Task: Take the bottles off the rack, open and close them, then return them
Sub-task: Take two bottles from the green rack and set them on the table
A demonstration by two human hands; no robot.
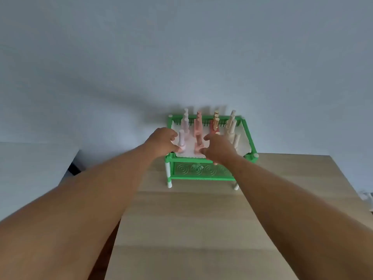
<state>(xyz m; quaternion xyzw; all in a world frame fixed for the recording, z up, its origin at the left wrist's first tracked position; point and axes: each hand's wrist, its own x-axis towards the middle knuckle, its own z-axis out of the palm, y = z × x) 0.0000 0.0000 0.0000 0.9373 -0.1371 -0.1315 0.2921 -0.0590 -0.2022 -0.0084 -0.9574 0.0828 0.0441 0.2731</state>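
A green two-shelf rack stands at the table's far edge against the wall. Its top shelf holds several upright bottles in rows: pale pink on the left, salmon in the middle, red with gold caps, cream on the right. My left hand reaches the front pale pink bottle, with thumb and fingers spread on either side of it and the thumb tip at its base. My right hand is beside the front salmon bottle, fingers apart and the fingertips close to it. Both bottles stand on the shelf.
The rack's lower shelf has a ring pattern and a small unclear item. The wooden table stretches toward me. A pale wall rises behind the rack. A white surface lies to the left, past a dark gap.
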